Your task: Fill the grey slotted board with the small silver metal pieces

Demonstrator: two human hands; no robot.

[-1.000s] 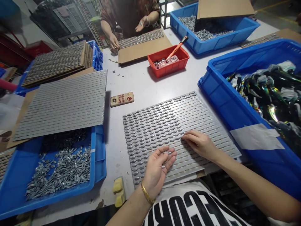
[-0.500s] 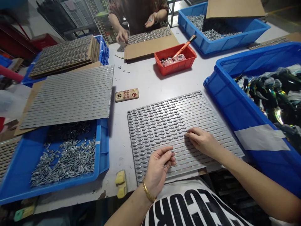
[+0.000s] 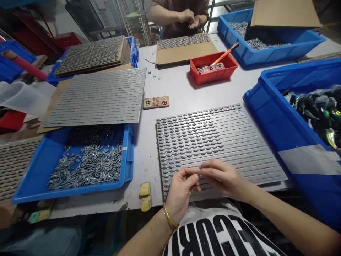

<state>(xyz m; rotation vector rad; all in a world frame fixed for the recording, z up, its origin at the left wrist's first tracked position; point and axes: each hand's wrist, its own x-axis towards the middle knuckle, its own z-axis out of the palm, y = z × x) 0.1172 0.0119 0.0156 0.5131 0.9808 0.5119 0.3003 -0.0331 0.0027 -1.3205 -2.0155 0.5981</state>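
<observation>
Over dimpled metal sheet (image 3: 213, 142), silver piece (image 3: 198, 172) between left grip (image 3: 181, 190), right grip (image 3: 222, 177)

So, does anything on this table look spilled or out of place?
A few small metal pieces lie loose on the bare worktable. They look stray because the others sit in blue crates or in rows on the slotted grey boards.

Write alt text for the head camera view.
The left hand, wearing a gold bangle, and the right hand pinch a tiny metal piece above a grey sheet covered in rows of similar pieces. A blue crate of loose metal pieces sits to the left, and a co-worker works across the table.
</observation>
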